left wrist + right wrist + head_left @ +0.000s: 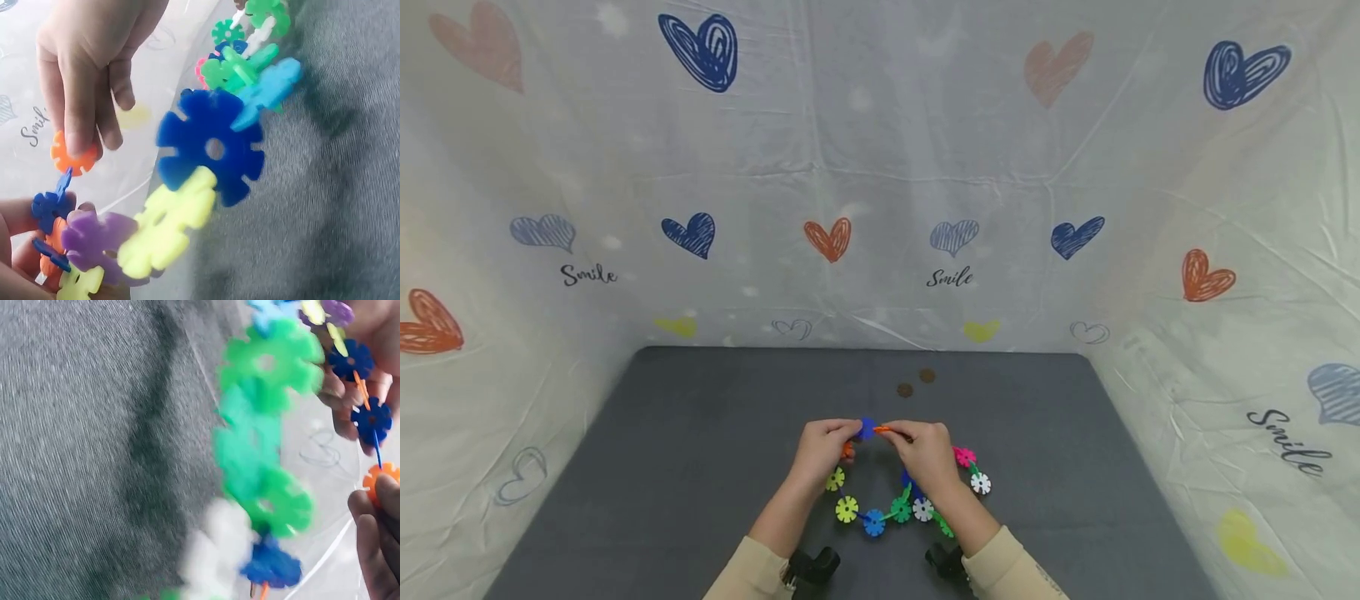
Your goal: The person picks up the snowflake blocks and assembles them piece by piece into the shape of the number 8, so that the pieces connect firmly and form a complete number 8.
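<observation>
A chain of notched plastic snowflake discs loops below both hands, with a yellow disc, a light-blue disc and a green disc along it. My left hand pinches the chain's end near a blue disc. From the other side my right hand pinches an orange disc between thumb and forefinger. This orange disc meets a blue disc seen edge-on; how deeply their slots interlock I cannot tell. A purple disc hangs near the left fingers.
Two brown round discs, one nearer and one farther, lie on the grey table beyond the hands. The chain's other stretch, with a pink disc and a white disc, curves out right of the right hand. A heart-printed curtain surrounds the table.
</observation>
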`<action>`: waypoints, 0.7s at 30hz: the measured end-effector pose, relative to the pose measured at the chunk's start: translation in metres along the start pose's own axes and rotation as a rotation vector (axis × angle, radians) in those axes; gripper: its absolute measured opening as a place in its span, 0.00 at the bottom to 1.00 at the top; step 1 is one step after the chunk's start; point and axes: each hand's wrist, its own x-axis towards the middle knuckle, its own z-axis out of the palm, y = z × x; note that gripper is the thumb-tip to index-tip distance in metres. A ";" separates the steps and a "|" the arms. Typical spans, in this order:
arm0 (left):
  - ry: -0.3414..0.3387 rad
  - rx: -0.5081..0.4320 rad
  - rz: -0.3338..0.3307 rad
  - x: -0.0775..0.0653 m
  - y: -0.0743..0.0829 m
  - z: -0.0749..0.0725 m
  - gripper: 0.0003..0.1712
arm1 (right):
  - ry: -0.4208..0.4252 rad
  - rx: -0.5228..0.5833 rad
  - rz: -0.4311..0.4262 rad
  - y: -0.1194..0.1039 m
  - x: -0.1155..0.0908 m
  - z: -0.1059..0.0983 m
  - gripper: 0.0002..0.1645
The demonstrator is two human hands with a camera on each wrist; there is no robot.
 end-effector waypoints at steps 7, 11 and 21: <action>0.014 -0.048 -0.027 -0.002 0.001 0.003 0.19 | 0.063 0.023 -0.055 -0.002 -0.001 0.005 0.03; 0.028 -0.053 -0.028 -0.002 0.002 0.005 0.19 | 0.054 0.092 -0.067 -0.001 0.000 0.007 0.04; 0.053 -0.084 -0.054 0.002 0.001 0.004 0.16 | -0.291 0.160 0.102 0.016 0.023 -0.012 0.25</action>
